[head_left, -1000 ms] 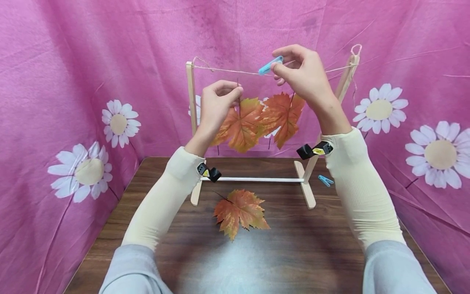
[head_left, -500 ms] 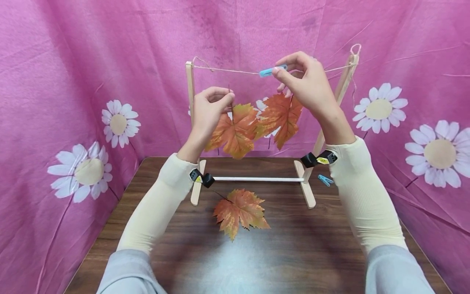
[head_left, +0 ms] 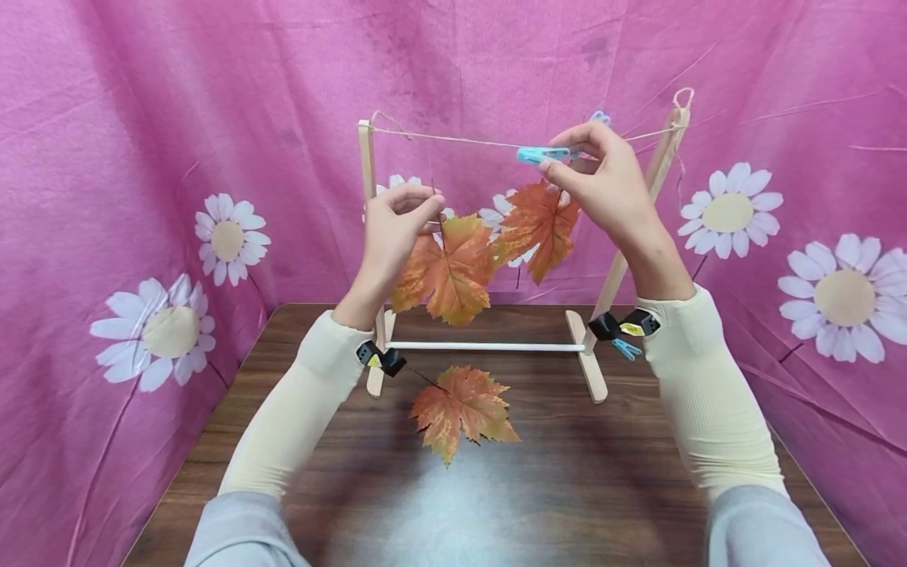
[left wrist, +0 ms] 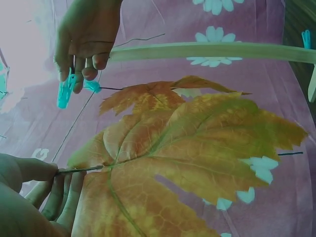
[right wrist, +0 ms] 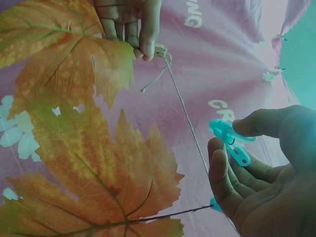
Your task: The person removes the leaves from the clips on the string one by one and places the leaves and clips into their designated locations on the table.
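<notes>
My left hand (head_left: 395,240) pinches the dark stem of an orange-yellow artificial maple leaf (head_left: 453,276), which hangs below the fingertips, left of center and lower than the string (head_left: 457,140). A light blue clothespin (head_left: 540,154) is pinched between thumb and fingers of my right hand (head_left: 611,185), its nose pointing left beside the string. Another maple leaf (head_left: 540,228) hangs just below the right hand. In the right wrist view, its stem reaches a second blue clothespin (right wrist: 215,204) on the string, partly hidden by my fingers. Whether the held clothespin touches the string, I cannot tell.
The string runs between two wooden posts (head_left: 367,161) of a stand with a white crossbar (head_left: 489,346). A third maple leaf (head_left: 464,409) lies on the wooden table (head_left: 340,472). One blue clothespin (head_left: 627,350) lies by the right foot. Behind hangs a pink flowered cloth (head_left: 298,94).
My left hand has moved left and down with its leaf. My right hand has lowered and shifted right, and its clothespin has turned from slanted to nearly level along the string.
</notes>
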### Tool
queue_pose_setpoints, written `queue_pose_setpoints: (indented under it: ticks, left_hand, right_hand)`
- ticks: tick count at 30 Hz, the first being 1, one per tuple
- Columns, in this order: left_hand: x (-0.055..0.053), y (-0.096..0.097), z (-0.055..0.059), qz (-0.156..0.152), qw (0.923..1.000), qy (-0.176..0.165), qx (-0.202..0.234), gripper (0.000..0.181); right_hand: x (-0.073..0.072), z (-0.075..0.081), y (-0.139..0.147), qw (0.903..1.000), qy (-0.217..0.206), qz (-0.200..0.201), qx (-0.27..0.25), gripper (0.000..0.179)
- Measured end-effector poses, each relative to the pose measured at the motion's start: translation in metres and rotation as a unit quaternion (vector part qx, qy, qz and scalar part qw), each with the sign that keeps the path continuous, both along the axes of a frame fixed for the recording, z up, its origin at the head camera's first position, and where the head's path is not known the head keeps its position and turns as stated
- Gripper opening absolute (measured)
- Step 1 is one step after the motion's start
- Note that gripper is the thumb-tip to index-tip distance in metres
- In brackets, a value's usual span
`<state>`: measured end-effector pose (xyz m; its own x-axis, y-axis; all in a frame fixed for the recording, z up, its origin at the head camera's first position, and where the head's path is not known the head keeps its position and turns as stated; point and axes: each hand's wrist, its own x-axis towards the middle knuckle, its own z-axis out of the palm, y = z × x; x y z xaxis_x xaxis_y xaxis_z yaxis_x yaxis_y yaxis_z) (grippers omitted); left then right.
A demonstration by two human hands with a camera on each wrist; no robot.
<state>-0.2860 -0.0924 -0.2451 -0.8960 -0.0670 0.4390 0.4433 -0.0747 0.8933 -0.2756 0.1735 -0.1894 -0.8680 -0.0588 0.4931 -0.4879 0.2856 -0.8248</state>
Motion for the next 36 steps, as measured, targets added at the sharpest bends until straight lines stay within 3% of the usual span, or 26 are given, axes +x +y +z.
queue_pose_setpoints:
  ticks: [6, 14, 26, 36]
  left_hand:
    - [0.005, -0.001, -0.004, -0.003, 0.9999, 0.008, -0.008, 0.017]
    - [0.009, -0.004, -0.009, -0.007, 1.0000, 0.001, 0.003, 0.009]
    - [0.015, -0.009, -0.019, 0.000, 0.9999, -0.010, -0.007, 0.006]
    - [0.021, -0.015, -0.032, 0.002, 0.9997, -0.023, 0.006, 0.010]
  right_hand:
    - [0.002, -0.006, 0.005, 0.9997, 0.018, 0.017, -0.007, 0.032]
    - [0.006, -0.016, 0.012, 0.9993, 0.012, -0.012, 0.033, 0.026]
    - [0.009, -0.029, 0.019, 0.9995, 0.010, -0.021, 0.020, 0.029]
    - [0.012, -0.041, 0.026, 0.9988, 0.009, -0.027, 0.039, 0.027]
